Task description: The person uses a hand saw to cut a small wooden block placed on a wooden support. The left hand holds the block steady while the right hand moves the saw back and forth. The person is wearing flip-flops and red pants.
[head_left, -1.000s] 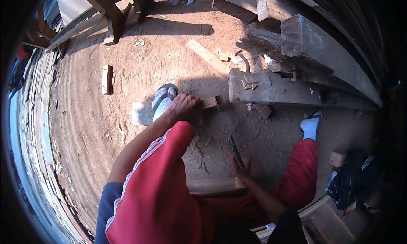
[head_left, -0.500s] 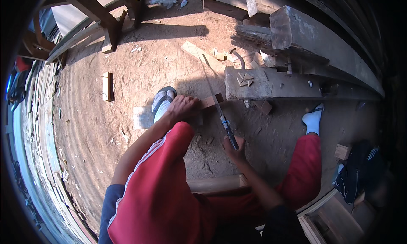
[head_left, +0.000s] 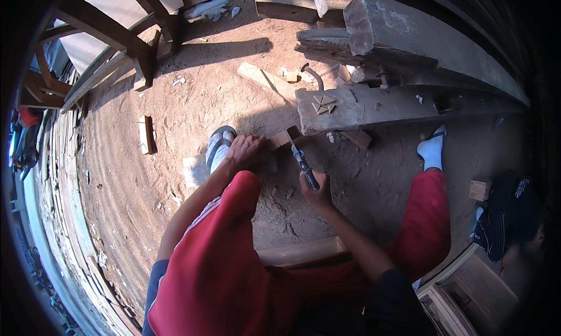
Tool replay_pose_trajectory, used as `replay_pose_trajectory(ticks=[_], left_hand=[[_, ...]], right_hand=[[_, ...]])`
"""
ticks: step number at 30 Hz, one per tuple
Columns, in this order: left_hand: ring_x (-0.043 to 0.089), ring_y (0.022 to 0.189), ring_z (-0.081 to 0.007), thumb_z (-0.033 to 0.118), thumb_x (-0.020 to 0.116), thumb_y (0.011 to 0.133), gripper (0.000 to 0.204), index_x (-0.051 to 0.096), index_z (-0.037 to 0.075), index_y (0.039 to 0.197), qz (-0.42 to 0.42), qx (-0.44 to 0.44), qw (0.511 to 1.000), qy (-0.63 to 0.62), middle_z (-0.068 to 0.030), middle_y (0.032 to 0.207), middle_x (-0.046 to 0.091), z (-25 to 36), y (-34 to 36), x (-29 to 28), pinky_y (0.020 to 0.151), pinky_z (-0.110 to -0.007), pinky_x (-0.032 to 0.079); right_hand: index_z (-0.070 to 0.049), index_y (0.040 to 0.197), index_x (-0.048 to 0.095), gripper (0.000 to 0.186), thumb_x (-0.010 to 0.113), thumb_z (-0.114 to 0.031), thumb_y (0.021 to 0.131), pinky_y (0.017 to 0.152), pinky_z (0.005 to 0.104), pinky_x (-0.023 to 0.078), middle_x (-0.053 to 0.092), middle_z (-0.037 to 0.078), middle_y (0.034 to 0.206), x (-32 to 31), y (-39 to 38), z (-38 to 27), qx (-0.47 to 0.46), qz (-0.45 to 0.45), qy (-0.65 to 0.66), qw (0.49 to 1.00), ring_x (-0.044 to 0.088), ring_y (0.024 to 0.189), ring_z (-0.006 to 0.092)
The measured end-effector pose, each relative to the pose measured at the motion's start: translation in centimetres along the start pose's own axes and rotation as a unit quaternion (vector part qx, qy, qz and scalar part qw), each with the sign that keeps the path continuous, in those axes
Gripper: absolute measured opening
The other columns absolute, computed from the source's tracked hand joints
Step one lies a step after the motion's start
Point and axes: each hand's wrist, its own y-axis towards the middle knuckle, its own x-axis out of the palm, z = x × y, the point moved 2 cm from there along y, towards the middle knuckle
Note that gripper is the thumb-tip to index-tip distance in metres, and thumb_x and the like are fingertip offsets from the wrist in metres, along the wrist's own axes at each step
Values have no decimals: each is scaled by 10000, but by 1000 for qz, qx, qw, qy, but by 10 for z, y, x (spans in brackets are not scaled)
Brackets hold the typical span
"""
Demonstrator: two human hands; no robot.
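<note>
My left hand (head_left: 246, 151) presses down around a short reddish-brown piece of wood (head_left: 280, 139), next to my left foot in its sandal (head_left: 220, 144). Its fingers wrap over the wood's near end. In my right hand (head_left: 317, 191) is the dark handle of a handsaw (head_left: 305, 169), with a blue band near the blade. The saw's thin blade meets the wood close to its far right end; much of the blade is hidden or seen edge-on. Part of the wood lies under my left hand and out of sight.
A thick timber beam (head_left: 362, 107) with small triangular wood bits (head_left: 323, 104) lies ahead, heavier beams (head_left: 403, 32) behind it. A pale marked board (head_left: 260, 79) and a wood offcut (head_left: 146, 135) rest on the dirt. A wooden frame (head_left: 467, 301) and dark bag (head_left: 502, 219) stand at the right.
The saw's long blade, earlier stretching far past the wood, now shows only a short length. My right hand has moved slightly forward and left. My left hand stays on the wood; the view shifted a little.
</note>
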Motion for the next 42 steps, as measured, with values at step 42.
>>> replay_pose_trajectory(ticks=[42], left_hand=[[622,1229,-340,493,667,950,632,567,158,1476,-221,-98,969,-43,-141,1408,638,16,18,-18,1054,-446,455]], right_hand=[[-55,663,470,373,654,-176,965,514,343,326,419,-37,594,-37,-52,30,46,-10,16,999,416,575,50]])
